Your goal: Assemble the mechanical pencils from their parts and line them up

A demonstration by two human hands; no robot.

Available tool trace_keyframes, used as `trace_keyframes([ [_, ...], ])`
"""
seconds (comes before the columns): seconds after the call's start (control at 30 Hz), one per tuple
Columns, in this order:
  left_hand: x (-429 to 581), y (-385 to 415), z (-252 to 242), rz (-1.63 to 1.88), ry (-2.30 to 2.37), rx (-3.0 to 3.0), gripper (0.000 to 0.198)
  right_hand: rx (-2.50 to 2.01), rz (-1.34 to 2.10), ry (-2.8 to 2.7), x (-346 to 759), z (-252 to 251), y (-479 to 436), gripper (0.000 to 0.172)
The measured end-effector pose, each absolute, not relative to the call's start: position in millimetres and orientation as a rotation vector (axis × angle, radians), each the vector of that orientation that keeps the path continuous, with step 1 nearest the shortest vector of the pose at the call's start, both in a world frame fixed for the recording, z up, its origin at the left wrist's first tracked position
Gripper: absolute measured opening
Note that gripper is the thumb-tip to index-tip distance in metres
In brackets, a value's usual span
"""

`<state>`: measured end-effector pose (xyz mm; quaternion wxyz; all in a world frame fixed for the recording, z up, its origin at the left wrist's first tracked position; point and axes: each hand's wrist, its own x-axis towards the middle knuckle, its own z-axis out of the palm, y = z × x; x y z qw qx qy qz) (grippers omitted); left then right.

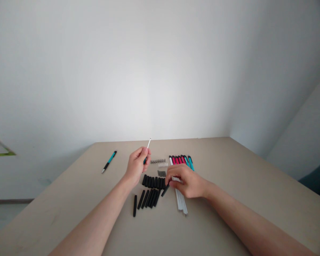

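Observation:
My left hand (138,163) is closed round a teal pen barrel (145,160), with a thin white refill (148,143) pointing up out of it. The fingers of my right hand (186,180) pinch the upper end of a black tube (165,190), low over the table. Left of that hand lie a row of short black grips (153,182) and, nearer me, several longer black tubes (148,198). White refills (180,202) lie in a bundle partly under my right hand. Behind it, pen barrels in white, red and teal (180,159) form a row, their near ends partly hidden.
A teal and black pen (109,161) lies alone at the left of the beige table (77,202). Between my hands are small rows of metal tips (158,161), clear plastic pieces (163,165) and dark springs (161,173). A white wall (160,71) stands behind the table.

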<state>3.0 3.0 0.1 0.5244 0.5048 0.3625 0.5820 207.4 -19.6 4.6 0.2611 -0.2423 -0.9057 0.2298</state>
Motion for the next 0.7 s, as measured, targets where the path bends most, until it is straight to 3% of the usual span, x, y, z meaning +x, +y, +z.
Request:
trace_keyframes([
  [0.7,3.8,2.5,-1.6,1.325,0.916,1.294,0.033,-1.103,0.558,-2.193,207.2,3.7,-12.3,0.016],
])
